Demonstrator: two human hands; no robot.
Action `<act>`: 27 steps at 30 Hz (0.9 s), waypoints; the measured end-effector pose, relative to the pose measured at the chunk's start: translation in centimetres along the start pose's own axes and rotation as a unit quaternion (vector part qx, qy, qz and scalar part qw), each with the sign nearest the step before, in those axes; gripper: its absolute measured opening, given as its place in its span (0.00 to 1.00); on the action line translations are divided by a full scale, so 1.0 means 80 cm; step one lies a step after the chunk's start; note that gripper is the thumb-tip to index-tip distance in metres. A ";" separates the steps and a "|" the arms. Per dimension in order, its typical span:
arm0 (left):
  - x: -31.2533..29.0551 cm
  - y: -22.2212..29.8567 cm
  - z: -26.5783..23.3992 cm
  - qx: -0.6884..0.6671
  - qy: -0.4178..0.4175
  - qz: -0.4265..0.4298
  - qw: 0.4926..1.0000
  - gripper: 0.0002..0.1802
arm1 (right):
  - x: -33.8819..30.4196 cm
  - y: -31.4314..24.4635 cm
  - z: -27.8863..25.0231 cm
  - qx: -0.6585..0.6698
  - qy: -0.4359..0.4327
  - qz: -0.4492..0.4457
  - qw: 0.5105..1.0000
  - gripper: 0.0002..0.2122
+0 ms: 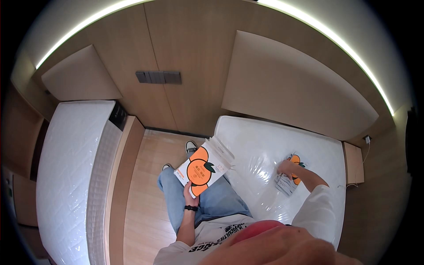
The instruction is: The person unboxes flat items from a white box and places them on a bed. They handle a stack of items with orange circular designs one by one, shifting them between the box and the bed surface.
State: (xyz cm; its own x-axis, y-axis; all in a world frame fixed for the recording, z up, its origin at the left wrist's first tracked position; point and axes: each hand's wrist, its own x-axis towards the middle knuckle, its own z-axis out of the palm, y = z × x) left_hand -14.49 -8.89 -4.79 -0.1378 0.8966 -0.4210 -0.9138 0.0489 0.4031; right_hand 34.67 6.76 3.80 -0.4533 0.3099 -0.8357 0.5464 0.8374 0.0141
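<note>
My left hand (190, 193) is closed round the lower end of a white cardboard box (213, 155) printed with large orange fruit. The box is tilted over my lap, its flaps standing apart at the upper end. Over on the right, my right hand (287, 168) has its fingers closed at a small pile of flat packets (285, 184) with a similar orange print. They lie on the plastic-wrapped mattress (251, 145). How many packets my fingers grip is hidden.
I sit on the edge of this mattress, feet on the wooden floor (150, 163). Across a narrow gap at the left stands another wrapped mattress (73, 176) on a wooden base (115, 185). A bedside ledge (354, 163) with a plugged-in cable (367, 140) is at the right.
</note>
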 end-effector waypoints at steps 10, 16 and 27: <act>-0.003 0.002 0.001 0.001 0.013 -0.005 1.000 0.21 | -0.001 -0.007 -0.014 0.008 -0.039 0.014 0.999 0.31; -0.008 0.002 0.010 0.017 0.009 -0.003 1.000 0.22 | 0.000 -0.003 -0.004 0.017 -0.043 0.019 0.999 0.31; -0.011 0.001 0.014 0.024 -0.015 0.002 1.000 0.27 | -0.005 -0.016 -0.029 0.016 -0.083 0.028 0.996 0.31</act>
State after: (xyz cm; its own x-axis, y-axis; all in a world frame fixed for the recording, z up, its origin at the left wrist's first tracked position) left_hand -14.03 -9.16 -3.50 -0.1283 0.9098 -0.3946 -0.8941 0.0660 0.4430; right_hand 32.53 6.60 5.37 -0.3007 0.2748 -0.9133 0.5903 0.8057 0.0481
